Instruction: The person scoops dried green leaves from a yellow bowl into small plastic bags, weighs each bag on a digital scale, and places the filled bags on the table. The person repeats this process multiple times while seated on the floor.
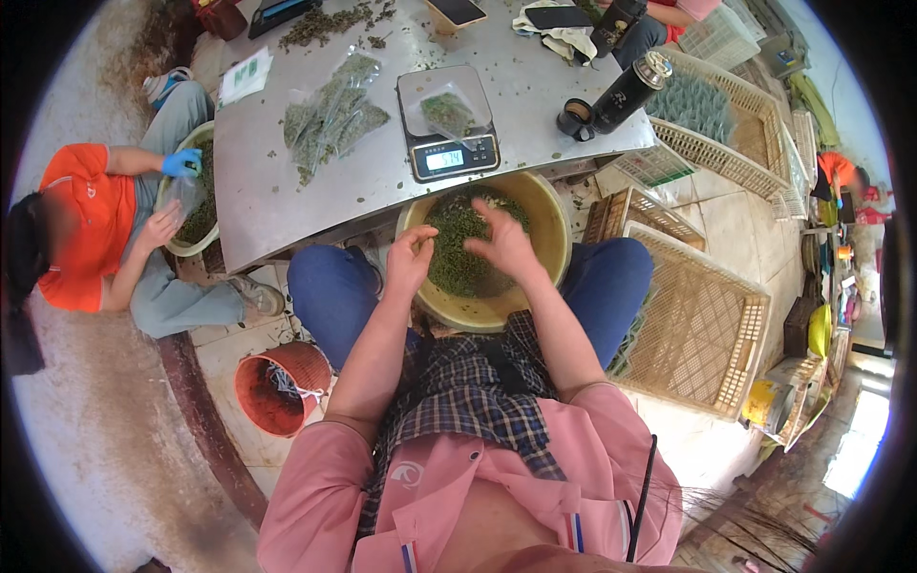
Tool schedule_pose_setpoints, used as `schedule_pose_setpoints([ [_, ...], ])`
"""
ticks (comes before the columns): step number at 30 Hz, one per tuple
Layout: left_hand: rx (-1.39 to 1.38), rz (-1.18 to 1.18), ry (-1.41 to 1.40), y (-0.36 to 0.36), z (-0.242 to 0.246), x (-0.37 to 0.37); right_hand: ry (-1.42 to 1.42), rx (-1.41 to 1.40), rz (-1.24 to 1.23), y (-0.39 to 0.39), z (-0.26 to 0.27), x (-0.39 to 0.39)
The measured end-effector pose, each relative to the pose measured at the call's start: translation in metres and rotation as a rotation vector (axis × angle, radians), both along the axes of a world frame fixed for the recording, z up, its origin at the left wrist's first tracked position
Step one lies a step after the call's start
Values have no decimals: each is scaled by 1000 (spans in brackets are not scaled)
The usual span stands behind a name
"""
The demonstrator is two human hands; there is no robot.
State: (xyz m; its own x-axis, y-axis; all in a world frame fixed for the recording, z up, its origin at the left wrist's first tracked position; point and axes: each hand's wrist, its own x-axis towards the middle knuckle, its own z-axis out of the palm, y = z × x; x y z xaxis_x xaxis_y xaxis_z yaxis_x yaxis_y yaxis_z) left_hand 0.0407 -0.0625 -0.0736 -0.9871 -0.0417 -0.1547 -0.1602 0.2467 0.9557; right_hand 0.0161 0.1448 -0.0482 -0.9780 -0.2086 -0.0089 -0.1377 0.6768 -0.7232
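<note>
A wide yellow basin [548,265] stands between my knees, partly filled with small green plant pieces [455,247]. My right hand [505,243] is above the basin, its fingers apart and nothing visible in them. Over the left rim is my left hand [412,254], fingers curled toward the thumb; whether something small is between them is hidden. Past the basin, at the table edge, is a digital scale [453,159] with a lit display. On its pan lies a clear plastic bag [448,114] holding green plant matter.
Several filled plastic bags [333,111] lie on the metal table [251,186]. A black thermos [627,93] and its cup [575,119] stand near the right edge. Plastic crates [695,315] are at my right, a red bucket [279,387] at my left. A co-worker [93,222] sits left.
</note>
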Motion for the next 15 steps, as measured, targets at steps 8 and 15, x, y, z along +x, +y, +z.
schedule_pose_setpoints([
  [8, 26, 6, -12, -2, 5, -4, 178, 89, -161, -25, 45, -108],
  [15, 26, -9, -7, -5, -3, -3, 200, -104, -185, -20, 41, -96],
])
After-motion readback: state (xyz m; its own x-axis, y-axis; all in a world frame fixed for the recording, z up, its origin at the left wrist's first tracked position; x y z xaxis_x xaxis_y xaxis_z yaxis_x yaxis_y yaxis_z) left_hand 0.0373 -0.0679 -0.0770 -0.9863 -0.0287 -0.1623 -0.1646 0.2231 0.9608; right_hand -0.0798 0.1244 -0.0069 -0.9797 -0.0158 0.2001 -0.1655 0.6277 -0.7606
